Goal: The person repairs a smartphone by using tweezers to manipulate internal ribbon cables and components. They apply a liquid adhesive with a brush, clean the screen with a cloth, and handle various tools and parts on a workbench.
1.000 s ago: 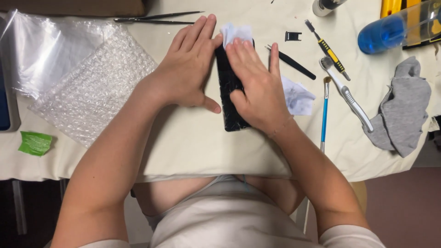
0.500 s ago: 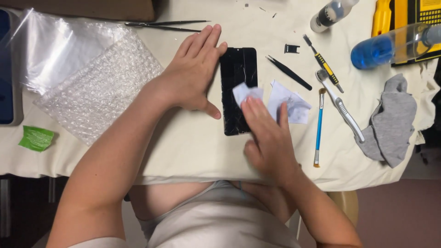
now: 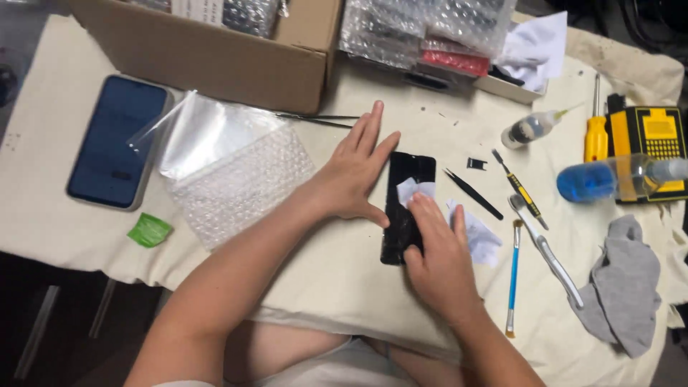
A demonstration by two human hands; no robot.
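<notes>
**Wipe on the glass: slip risk at the edge**

Head view: left hand (image 3: 355, 179) lies flat, fingers spread, bracing the black phone (image 3: 405, 208) mid-table. Right hand (image 3: 437, 251) presses a small white wipe (image 3: 414, 190) onto its screen, fingers together. Push too hard and the phone could skid toward the tweezers (image 3: 473, 193).

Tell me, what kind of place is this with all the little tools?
Probably a phone repair bench. A black phone lies on a cloth-covered table, the right hand pressing a small white wipe on it. Nearby lie tweezers, a small screwdriver and a yellow tool case.
</notes>
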